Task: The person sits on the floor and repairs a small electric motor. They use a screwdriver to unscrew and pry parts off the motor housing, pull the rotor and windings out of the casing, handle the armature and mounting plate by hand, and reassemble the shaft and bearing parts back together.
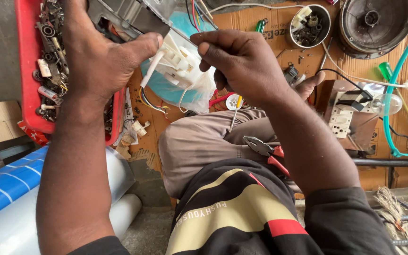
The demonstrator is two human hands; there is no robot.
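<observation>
Both hands, left (97, 56) and right (242, 63), pinch a white part (178, 59), its tube slanting toward 7 o'clock, red tray (24, 66) crowding at 9.

Left hand (95, 56) and right hand (242, 61) raised close together, fingers pinched

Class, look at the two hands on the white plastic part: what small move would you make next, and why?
Probably ease the right hand gently along the thin wire. The left hand steadies the white plastic part against its thumb, and the right fingertips pinch at the part's edge, so the wire looks ready to be worked free or seated.
</observation>
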